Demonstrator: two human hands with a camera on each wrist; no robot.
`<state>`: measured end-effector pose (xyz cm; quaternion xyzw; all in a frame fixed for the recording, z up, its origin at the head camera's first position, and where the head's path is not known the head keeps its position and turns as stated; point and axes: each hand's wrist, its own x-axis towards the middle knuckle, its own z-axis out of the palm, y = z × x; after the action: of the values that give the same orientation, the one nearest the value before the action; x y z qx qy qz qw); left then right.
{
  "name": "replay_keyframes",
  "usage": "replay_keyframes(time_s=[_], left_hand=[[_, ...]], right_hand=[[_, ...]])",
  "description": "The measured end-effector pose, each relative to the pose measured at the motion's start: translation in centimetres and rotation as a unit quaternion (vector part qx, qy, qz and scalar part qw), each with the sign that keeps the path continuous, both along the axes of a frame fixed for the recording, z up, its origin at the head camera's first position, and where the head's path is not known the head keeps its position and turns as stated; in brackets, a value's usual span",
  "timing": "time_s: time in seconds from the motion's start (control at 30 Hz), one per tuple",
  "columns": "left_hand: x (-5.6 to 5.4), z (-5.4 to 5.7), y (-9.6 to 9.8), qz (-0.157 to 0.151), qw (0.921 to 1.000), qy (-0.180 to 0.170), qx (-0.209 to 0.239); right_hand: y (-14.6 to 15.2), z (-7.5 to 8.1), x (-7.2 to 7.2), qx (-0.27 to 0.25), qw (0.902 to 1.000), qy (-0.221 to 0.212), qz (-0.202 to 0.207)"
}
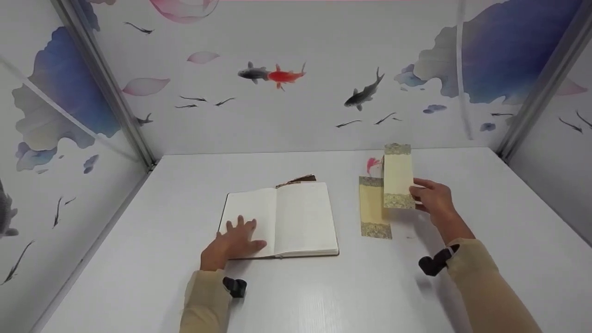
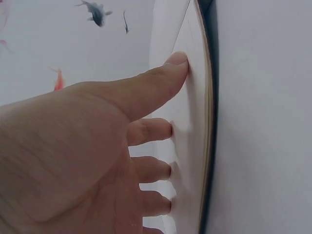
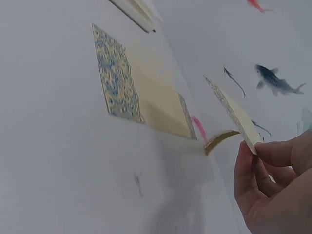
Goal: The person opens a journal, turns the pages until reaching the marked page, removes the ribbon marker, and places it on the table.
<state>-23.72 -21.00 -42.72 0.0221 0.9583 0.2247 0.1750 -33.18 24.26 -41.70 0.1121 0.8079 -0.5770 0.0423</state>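
Observation:
An open notebook point(image 1: 305, 217) with blank pages lies on the table. My left hand point(image 1: 238, 238) rests on its left page with the fingers spread. In the left wrist view the thumb point(image 2: 170, 80) and fingertips press on the paper near the page's edge. My right hand point(image 1: 432, 199) pinches a cream paper card point(image 1: 398, 173) by its right edge, raised above the table. Patterned bands cross both ends of this card. Partly behind it in the head view, a second, similar card point(image 1: 372, 208) lies flat, its blue-and-gold scroll band point(image 3: 117, 75) plain in the right wrist view.
A dark brown patterned strip point(image 1: 303, 179) sticks out past the notebook's top edge. A pink-red mark point(image 1: 373, 164) shows on the table behind the cards. White panels point(image 1: 305, 120) painted with fish and petals enclose the table at the back and sides.

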Motion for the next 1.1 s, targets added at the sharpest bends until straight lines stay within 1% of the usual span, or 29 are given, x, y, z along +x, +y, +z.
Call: replay_keyframes(time_s=[0.2,0.4,0.5,0.6,0.67,0.77,0.9,1.1], left_hand=[[0.1,-0.1,0.1,0.005,1.0,-0.002,0.004],[0.0,-0.2,0.1,0.007,1.0,0.002,0.002],[0.1,-0.1,0.1,0.009,1.0,0.0,0.004],[0.1,0.0,0.0,0.009,0.9999,-0.001,0.005],[0.1,0.0,0.0,0.007,1.0,-0.002,0.004],[0.1,0.1,0.1,0.004,1.0,-0.004,0.001],[0.1,0.0,0.1,0.002,1.0,-0.005,0.002],[0.0,-0.1,0.0,0.003,1.0,0.002,0.001]], right_hand=[[2.5,-0.7,0.1,0.013,0.9992,-0.037,0.011],[3.8,-1.6,0.4,0.058,0.995,-0.065,0.048],[4.1,-1.7,0.7,0.07,0.9929,-0.07,0.067],[4.2,-1.7,1.1,0.069,0.992,-0.066,0.083],[4.3,-1.7,1.5,0.083,0.9902,-0.06,0.094],[4.3,-1.8,2.0,0.127,0.9855,-0.046,0.103],[4.2,-2.0,2.3,0.187,0.9771,-0.031,0.096],[3.6,-2.0,2.3,0.247,0.9641,-0.012,0.096]])
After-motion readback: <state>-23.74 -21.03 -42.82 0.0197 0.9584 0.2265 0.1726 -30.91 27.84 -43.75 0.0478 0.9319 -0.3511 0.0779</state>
